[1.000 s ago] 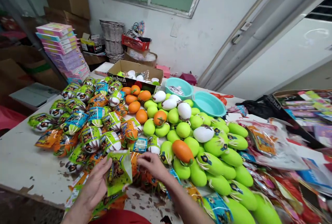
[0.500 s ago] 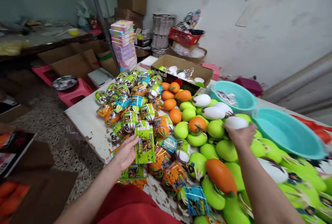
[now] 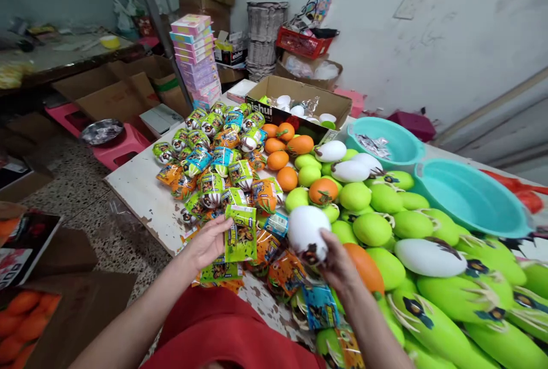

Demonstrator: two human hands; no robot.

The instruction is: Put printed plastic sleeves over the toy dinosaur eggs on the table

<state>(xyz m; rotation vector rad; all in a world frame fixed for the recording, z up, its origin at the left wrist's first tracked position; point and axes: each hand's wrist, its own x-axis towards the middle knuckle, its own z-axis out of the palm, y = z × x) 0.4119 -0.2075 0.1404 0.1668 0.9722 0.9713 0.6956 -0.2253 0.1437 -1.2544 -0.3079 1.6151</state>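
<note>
My left hand (image 3: pixel 208 242) grips a flat green printed wrapper bag (image 3: pixel 240 234) by its left edge, over the near edge of the table (image 3: pixel 137 189). My right hand (image 3: pixel 338 263) holds a white egg-shaped toy (image 3: pixel 307 230) just right of the bag. Behind them lies a heap of wrapped eggs (image 3: pixel 214 158) in green, orange and blue bags. To the right spreads a pile of bare green (image 3: pixel 372 227), orange (image 3: pixel 287 178) and white (image 3: pixel 428 256) egg toys. Loose empty wrappers (image 3: pixel 319 306) lie near my right wrist.
Two teal plastic basins (image 3: pixel 471 198) stand at the table's far right. An open cardboard box (image 3: pixel 299 101) with white pieces sits at the back, beside a stack of pastel boxes (image 3: pixel 194 55). Pink stools (image 3: pixel 115 141) and cartons (image 3: pixel 25 306) stand on the floor to the left.
My right hand reached to the far pile, closed on a white egg and brought it back beside the green bag. The view swung left and down.
</note>
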